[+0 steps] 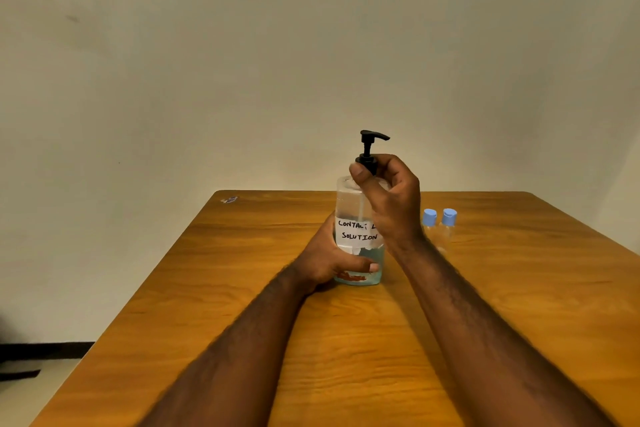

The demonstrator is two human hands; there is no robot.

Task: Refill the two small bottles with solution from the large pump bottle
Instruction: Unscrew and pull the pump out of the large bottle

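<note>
At the middle of the wooden worktop (pixel 242 288) stands the large pump bottle (pixel 358 229), upright, with a handwritten label on its front. At its three o'clock, near but not touching, the first small bottle (pixel 430 222) stands just beside the second small bottle (pixel 449 221), both upright with their blue caps on (how much they hold is too faint to tell).

The pump bottle looks like clear, stiff plastic with bluish liquid only in its lower part, so it is probably fairly light and bottom-heavy. Its smooth wall may slide under a loose palm. The sensible places to take it are low on the body, to steady it, and at the black collar (pixel 367 162) under the pump head (pixel 374 136), whose spout points to three o'clock.

The left hand (pixel 325 262) comes in from nine o'clock. Its grip is wrapped round the lower body, with the thumb lying across the front near the base.

The right hand (pixel 389 204) arches over from three o'clock with the wrist raised. Its grip is narrow, thumb and curled fingers pinching the collar. Whether it means to twist the collar or only hold it cannot be told.
</note>
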